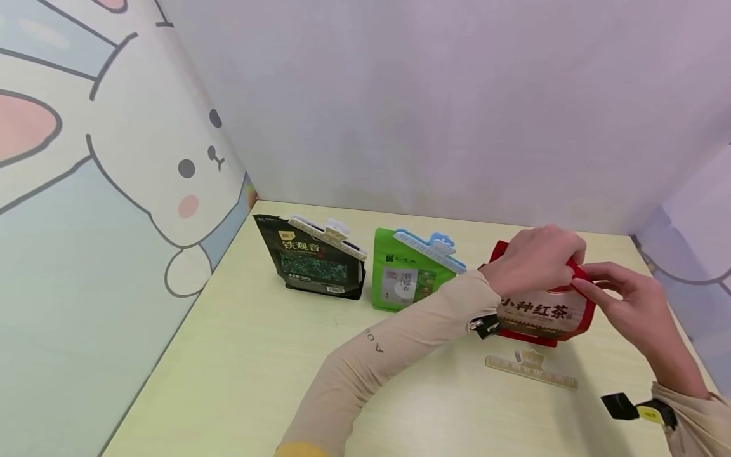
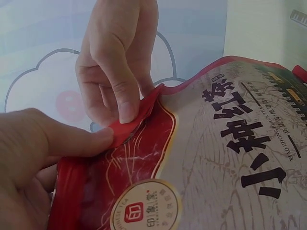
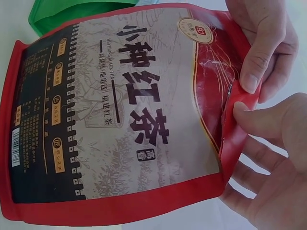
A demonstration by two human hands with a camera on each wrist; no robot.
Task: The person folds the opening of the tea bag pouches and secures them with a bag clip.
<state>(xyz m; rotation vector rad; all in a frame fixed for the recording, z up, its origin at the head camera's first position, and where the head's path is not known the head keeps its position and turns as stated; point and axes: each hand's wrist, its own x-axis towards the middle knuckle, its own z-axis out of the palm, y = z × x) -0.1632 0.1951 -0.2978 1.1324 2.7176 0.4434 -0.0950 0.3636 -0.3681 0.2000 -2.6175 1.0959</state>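
The left hand (image 1: 531, 261) and right hand (image 1: 631, 304) pinched the red bag (image 1: 542, 317). From it, a clip (image 1: 531, 371) lay at six o'clock, the green bag (image 1: 402, 270) at nine.

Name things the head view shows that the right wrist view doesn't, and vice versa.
Only head: the black rectangular tea pouch, its long white plastic clip, and a loose beige plastic clip.
Only right wrist: the round cream seal on the red-edged rectangular tea pouch.
Both: the rectangular green pouch, and the left hand and right hand on that red-edged pouch.
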